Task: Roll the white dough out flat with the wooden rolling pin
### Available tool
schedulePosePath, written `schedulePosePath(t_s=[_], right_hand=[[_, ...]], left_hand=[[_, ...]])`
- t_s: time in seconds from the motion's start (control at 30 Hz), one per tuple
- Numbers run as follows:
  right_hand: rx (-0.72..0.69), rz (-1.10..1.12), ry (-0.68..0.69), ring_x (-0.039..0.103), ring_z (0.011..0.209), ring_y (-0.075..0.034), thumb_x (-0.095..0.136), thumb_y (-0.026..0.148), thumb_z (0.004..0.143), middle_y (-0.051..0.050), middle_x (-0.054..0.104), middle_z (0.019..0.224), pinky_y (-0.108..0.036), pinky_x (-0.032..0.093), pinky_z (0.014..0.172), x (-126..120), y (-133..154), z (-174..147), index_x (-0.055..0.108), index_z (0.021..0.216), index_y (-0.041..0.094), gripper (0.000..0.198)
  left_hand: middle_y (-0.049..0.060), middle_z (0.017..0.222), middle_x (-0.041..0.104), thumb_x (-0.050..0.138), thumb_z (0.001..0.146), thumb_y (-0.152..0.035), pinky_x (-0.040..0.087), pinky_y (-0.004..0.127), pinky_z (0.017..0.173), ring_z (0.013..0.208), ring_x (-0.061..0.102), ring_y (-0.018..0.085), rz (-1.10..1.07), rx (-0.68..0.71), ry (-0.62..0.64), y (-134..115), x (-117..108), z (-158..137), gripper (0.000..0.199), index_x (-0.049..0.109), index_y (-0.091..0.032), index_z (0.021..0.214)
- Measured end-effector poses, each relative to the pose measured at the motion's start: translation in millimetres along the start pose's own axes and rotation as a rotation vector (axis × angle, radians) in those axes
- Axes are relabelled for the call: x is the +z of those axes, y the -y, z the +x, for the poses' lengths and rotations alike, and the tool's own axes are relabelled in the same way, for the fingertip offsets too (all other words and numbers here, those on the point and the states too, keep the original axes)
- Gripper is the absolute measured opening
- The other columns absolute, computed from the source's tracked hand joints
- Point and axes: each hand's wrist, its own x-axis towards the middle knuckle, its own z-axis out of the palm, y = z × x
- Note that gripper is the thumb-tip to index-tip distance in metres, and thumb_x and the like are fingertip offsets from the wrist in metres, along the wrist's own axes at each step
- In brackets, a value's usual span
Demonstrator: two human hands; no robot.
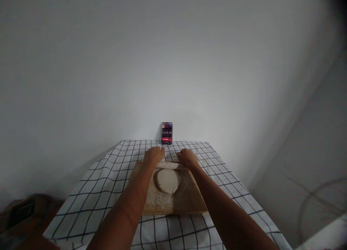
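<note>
While both hands press palm-down, fingers flat, on the pin (168, 165), left hand (154, 155) and right hand (187, 157) sit lower centre; dough (167, 180) lies on the board (189, 199), just below the pin.

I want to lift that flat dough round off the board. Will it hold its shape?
Probably not: the dough round looks thin and soft, so it would likely droop and stretch. The floured wooden board suggests it may release without sticking. It looks light.
</note>
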Motion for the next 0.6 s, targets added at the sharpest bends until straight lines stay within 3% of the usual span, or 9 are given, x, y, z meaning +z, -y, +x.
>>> schedulePosePath(t_s=[0.17, 0.37, 0.6], right_hand=[[-0.037, -0.059, -0.033, 0.076, 0.118, -0.029, 0.050, 0.033, 0.104, -0.019, 0.081, 0.126, -0.034, 0.055, 0.093, 2.0, 1.5, 11.9, 0.082, 0.113, 0.017, 0.037], [-0.061, -0.124, -0.012, 0.070, 0.128, -0.032, 0.051, 0.031, 0.103, -0.021, 0.074, 0.140, -0.039, 0.055, 0.099, 5.6, 2.0, 26.7, 0.081, 0.123, 0.014, 0.040], [-0.092, -0.150, -0.010, 0.066, 0.131, -0.032, 0.049, 0.033, 0.103, -0.020, 0.071, 0.141, -0.042, 0.053, 0.104, 5.3, 1.1, 23.9, 0.078, 0.128, 0.016, 0.042]], left_hand=[[0.022, 0.130, 0.082, 0.024, 0.112, -0.047, 0.058, 0.041, 0.105, 0.127, 0.077, 0.031, 0.003, -0.012, -0.001, 2.3, 8.5, 14.6, 0.067, 0.082, -0.013, 0.120], [0.020, 0.137, 0.080, 0.036, 0.108, -0.046, 0.058, 0.044, 0.105, 0.130, 0.075, 0.033, 0.013, -0.008, 0.027, 5.7, 17.9, 28.6, 0.055, 0.076, -0.016, 0.131], [0.018, 0.138, 0.079, 0.044, 0.105, -0.045, 0.058, 0.043, 0.105, 0.130, 0.074, 0.032, 0.037, 0.001, 0.035, 5.7, 18.7, 28.3, 0.047, 0.074, -0.019, 0.131]])
